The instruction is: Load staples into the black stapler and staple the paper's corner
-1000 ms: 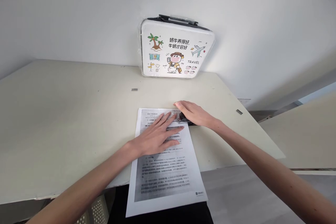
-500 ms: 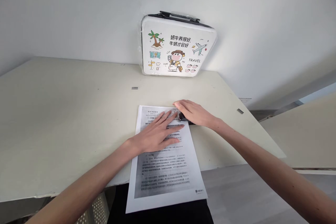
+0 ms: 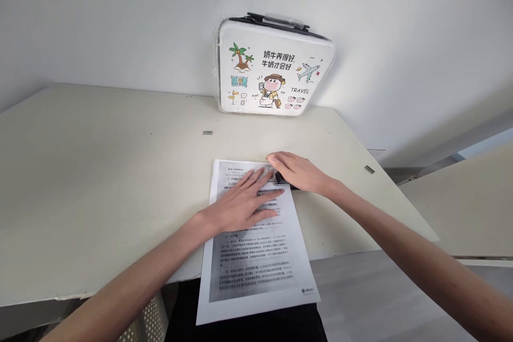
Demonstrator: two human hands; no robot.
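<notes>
A printed paper sheet (image 3: 256, 256) lies on the table, its lower end hanging past the front edge over my lap. Flat on its upper half rests my left hand (image 3: 242, 206), fingers spread. My right hand (image 3: 300, 171) wraps over a black stapler (image 3: 281, 178) at the sheet's upper right edge. Most of the stapler is hidden under that palm; only its front end shows, over the paper beside my left fingertips. Whether its jaws are pressed together cannot be seen.
A white cartoon-printed case (image 3: 274, 67) with a black handle leans upright against the wall. Small grey strips, looking like staples, lie on the table (image 3: 100, 171): one strip (image 3: 207, 132) behind the paper, another strip (image 3: 369, 169) near the right edge. A perforated chair (image 3: 150, 320) stands below.
The whole view has shifted very slightly. Both hands, the paper and the stapler keep the same places relative to each other.
</notes>
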